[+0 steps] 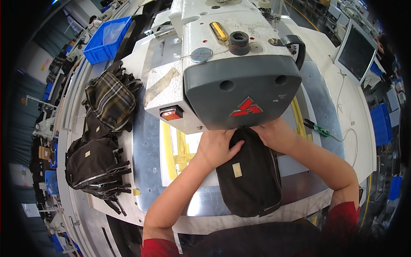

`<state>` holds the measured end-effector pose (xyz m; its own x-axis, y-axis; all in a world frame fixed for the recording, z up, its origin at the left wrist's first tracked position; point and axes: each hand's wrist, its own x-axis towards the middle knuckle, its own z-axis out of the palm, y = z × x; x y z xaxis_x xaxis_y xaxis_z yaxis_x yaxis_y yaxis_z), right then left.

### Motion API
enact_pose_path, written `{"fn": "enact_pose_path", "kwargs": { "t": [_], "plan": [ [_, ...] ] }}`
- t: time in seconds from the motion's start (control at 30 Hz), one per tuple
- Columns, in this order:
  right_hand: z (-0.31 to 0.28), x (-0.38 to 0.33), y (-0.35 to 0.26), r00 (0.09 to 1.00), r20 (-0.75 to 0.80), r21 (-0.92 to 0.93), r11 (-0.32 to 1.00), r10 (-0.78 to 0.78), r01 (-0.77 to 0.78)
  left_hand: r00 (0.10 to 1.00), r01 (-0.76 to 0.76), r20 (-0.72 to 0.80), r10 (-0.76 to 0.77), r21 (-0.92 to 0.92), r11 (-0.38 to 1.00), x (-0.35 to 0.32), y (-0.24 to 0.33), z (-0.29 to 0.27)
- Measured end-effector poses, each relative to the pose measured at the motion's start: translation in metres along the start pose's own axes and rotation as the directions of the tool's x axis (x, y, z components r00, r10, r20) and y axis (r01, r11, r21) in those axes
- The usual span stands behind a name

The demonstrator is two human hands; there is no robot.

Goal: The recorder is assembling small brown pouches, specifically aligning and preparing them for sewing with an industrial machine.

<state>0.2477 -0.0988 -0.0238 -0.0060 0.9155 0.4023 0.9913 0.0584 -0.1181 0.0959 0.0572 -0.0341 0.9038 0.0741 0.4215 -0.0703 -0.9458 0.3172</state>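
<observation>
A black fabric bag [252, 184] with a small pale label and a zip along its right side lies lengthwise in front of me. Its far end runs under the grey head cover of a sewing machine [244, 92]. My left hand [217, 147] grips the bag's far left edge, thumb laid over the cloth. At the far right edge, my right hand [273, 135] is closed on the bag. The machine's head hides most fingertips of both hands and the needle area.
Dark backpacks [94, 165] and a plaid bag [112, 100] are piled at the left. Green-handled snips [317, 128] lie to the right on the metal plate [205, 201]. Farther off are a blue crate [107, 40] and a monitor [356, 51]. A yellow-taped template [183, 156] lies beneath the machine.
</observation>
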Motion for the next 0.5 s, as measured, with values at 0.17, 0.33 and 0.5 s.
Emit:
{"fn": "enact_pose_path", "kwargs": {
  "t": [0.17, 0.33, 0.5],
  "plan": [
    [0.0025, -0.0010, 0.0017, 1.000, -0.010, -0.010, 1.000, -0.009, 0.009, 0.999, 0.033, 0.035, -0.033, -0.003, 0.999, -0.0003, 0.0003, -0.0004],
    [0.0007, 0.0011, 0.0016, 1.000, -0.023, -0.039, 0.999, -0.020, 0.019, 0.999, 0.031, 0.042, -0.031, 0.002, 1.000, 0.0004, -0.0022, 0.0002],
    [0.0036, -0.0009, 0.0025, 1.000, -0.002, -0.027, 1.000, -0.015, 0.015, 0.995, 0.088, 0.044, -0.086, -0.047, 0.995, 0.0002, 0.0006, -0.0003]
  ]
}}
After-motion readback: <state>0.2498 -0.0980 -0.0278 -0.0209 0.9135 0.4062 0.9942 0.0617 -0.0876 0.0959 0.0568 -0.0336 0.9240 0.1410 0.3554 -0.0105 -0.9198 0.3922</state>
